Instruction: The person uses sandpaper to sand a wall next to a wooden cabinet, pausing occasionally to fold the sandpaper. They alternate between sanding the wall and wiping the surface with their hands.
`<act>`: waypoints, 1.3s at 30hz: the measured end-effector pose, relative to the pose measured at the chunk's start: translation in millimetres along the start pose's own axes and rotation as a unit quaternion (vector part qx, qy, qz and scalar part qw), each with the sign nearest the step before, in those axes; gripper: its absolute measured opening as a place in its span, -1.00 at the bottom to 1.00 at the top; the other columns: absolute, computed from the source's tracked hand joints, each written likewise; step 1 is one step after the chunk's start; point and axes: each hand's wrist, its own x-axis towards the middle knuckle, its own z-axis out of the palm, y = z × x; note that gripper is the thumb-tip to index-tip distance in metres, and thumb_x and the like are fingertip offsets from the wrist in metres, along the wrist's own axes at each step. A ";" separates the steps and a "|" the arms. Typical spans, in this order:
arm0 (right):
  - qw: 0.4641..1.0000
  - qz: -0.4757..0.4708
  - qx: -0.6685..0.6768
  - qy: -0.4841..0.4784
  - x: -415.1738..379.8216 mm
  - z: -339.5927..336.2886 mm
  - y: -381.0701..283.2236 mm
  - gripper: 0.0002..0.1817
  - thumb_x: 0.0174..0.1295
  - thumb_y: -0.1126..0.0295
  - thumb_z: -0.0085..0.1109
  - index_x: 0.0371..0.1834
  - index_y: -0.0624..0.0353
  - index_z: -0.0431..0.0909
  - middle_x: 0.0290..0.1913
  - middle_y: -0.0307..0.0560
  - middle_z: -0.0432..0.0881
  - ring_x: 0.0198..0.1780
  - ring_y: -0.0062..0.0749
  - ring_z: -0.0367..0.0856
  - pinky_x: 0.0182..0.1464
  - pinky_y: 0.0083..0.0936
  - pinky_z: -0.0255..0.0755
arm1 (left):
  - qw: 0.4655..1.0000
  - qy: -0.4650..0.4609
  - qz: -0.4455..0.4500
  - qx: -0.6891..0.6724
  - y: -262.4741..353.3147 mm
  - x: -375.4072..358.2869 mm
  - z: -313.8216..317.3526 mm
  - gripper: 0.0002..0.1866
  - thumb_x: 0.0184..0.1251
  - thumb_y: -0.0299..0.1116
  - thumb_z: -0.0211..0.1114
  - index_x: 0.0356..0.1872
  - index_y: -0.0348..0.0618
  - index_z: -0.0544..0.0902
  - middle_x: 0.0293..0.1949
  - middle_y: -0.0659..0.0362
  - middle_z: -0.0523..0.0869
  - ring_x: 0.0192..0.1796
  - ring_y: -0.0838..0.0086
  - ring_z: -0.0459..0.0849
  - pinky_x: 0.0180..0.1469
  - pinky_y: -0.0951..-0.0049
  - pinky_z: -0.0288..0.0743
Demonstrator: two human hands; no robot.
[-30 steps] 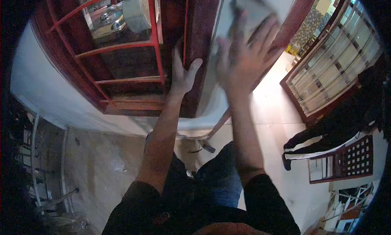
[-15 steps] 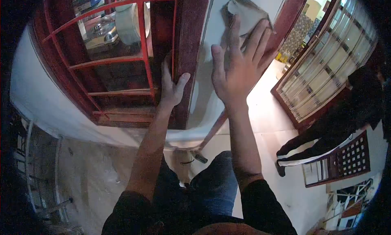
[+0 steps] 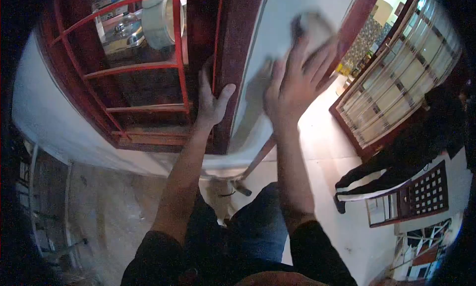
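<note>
My left hand (image 3: 214, 103) grips the dark red window frame (image 3: 238, 63), its thumb on the front face and its fingers going in behind the edge beside the grille. My right hand (image 3: 296, 95) lies against the white wall strip (image 3: 253, 105) between the window and the doorway. Under its outstretched fingers is a folded grey-beige sheet (image 3: 317, 28) that looks like sandpaper, pressed to the wall. Motion blurs the sheet and the fingertips.
Red window bars (image 3: 181, 53) stand at the left, with a pale pot (image 3: 157, 25) behind them. An open door with a checked curtain (image 3: 396, 82) is at the right. A person in dark clothes (image 3: 391, 152) stands near it. A small dark object (image 3: 242, 188) lies by the wall's foot.
My right hand and the sheet have shifted slightly right and down along the wall, the fingers closer together. My left hand keeps its hold on the frame.
</note>
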 end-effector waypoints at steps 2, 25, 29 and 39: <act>1.000 -0.002 0.009 0.023 24.2 -6.6 -10.5 -0.35 0.41 0.00 -0.13 0.55 -0.08 0.15 0.58 0.33 -0.17 0.60 0.19 -0.23 0.48 0.27 -0.39 | 1.000 0.021 0.012 -0.014 7.4 0.8 1.7 -0.15 0.26 -0.05 0.35 0.42 -0.32 0.18 0.30 -0.09 0.35 0.35 0.16 0.34 0.41 0.16 0.16; 0.997 -0.003 0.056 -0.053 -73.0 27.6 -26.8 -0.29 0.34 -0.15 -0.03 0.55 -0.31 0.14 0.59 0.29 -0.15 0.60 0.24 -0.25 0.45 0.36 -0.52 | 0.998 0.012 -0.001 -0.069 0.4 -0.1 1.7 -0.22 0.27 -0.16 0.36 0.40 -0.33 0.22 0.28 -0.07 0.37 0.33 0.18 0.36 0.39 0.20 0.19; 0.980 -0.017 0.025 -0.196 -197.5 41.9 -17.7 -0.30 0.33 -0.14 -0.01 0.53 -0.29 0.20 0.58 0.31 -0.13 0.60 0.24 -0.24 0.44 0.39 -0.54 | 0.998 0.013 0.018 -0.057 3.0 1.4 2.4 -0.23 0.27 -0.15 0.35 0.39 -0.32 0.23 0.27 -0.06 0.37 0.32 0.18 0.38 0.39 0.19 0.20; 0.997 -0.019 0.038 0.063 9.6 -5.8 -37.3 -0.38 0.32 -0.06 0.10 0.39 -0.04 0.40 0.45 0.24 0.26 0.47 0.04 0.23 0.45 0.15 -0.10 | 0.998 0.022 -0.007 -0.065 -8.3 -3.1 1.7 -0.26 0.28 -0.22 0.33 0.38 -0.31 0.22 0.23 -0.05 0.44 0.23 0.24 0.45 0.34 0.26 0.27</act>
